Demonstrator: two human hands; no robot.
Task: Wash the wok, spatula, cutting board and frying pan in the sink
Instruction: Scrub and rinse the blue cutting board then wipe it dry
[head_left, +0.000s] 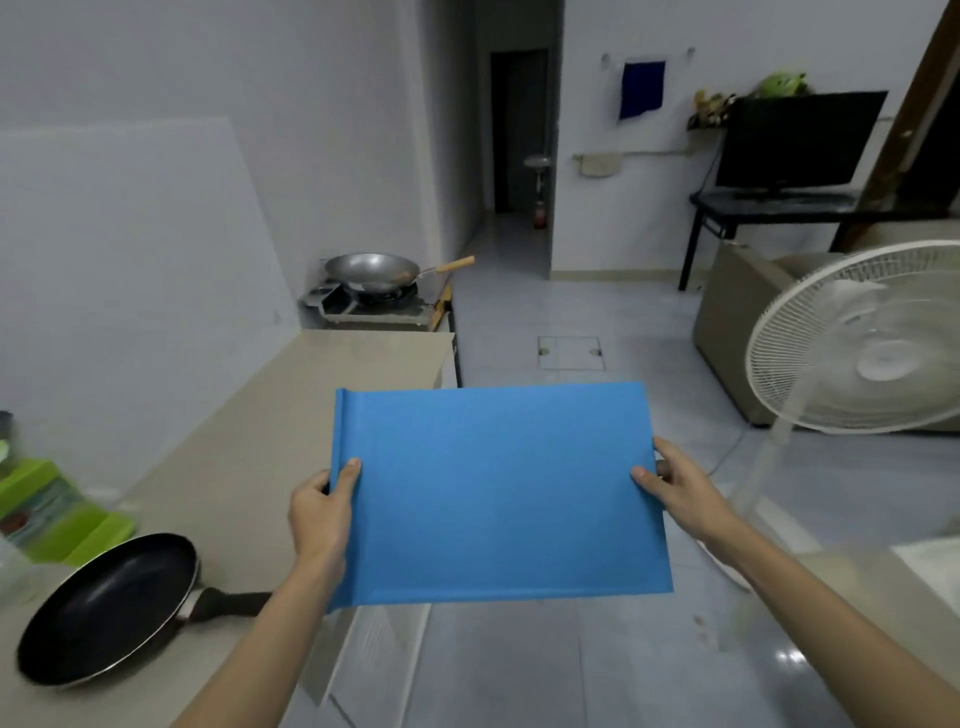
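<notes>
Plain pale walls (156, 130) enclose the room, and glossy light grey floor tiles (571, 665) throw back spots of light near the bottom right. A beige tabletop (291, 415) runs along the left wall toward a small gas stove (374, 306). Beyond it a dark doorway (519, 130) opens at the end of a narrow passage. On the right a black table (769, 205) carries a dark screen (800, 140), with a blue cloth (642, 89) hanging on the wall nearby. A white standing fan (872, 343) stands in front of a beige sofa (737, 322). A square hatch (571, 353) is set in the floor.
</notes>
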